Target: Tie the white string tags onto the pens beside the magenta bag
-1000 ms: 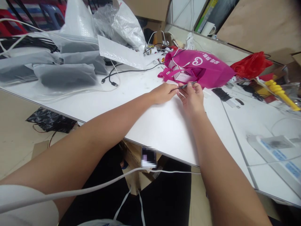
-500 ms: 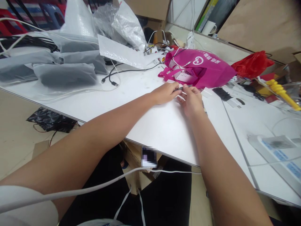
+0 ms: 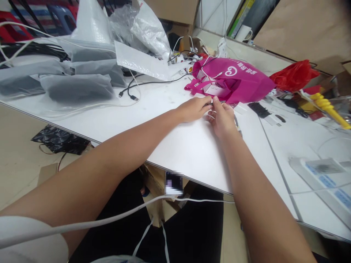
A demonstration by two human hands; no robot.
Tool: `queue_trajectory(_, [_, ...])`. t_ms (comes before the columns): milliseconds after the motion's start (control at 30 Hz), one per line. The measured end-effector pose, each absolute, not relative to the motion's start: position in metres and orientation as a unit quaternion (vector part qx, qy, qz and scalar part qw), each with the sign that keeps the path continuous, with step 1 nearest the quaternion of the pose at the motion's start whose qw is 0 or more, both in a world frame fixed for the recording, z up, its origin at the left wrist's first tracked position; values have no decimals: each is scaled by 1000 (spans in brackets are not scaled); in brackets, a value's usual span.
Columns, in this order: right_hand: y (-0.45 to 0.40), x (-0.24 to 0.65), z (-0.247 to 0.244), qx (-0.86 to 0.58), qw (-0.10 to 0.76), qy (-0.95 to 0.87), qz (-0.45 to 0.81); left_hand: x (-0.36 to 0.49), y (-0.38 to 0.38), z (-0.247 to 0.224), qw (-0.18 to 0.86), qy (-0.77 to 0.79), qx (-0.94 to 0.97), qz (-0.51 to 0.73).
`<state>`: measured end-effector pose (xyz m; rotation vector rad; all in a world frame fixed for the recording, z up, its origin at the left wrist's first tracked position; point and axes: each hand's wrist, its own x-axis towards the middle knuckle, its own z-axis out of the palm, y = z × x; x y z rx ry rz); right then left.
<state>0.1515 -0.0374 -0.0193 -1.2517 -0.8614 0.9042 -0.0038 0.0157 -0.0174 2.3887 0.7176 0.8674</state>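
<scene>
My left hand and my right hand meet low over the white table, fingertips almost touching. Between them is a small dark, thin object, mostly covered by the fingers; its kind cannot be made out. The left thumb and forefinger pinch one end of it. On its other side, the right thumb and fingers are closed, with the lower fingers curled under. Just behind both hands lies a magenta bag, white boxes showing at its mouth.
Grey plastic packages and a black cable with USB plugs lie on the left. To the right are a red plastic bag, a black item and a white-and-blue power strip. A white cable crosses in front of my body.
Both hands stay in the same place. The right fingers have shifted slightly around the small dark object, which shows a little less now.
</scene>
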Motion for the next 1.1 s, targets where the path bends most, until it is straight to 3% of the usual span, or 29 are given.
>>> queue_trajectory(1100, [-41,150,-14,-587,623,-354,377,-6,17,-19,263,274,871,312])
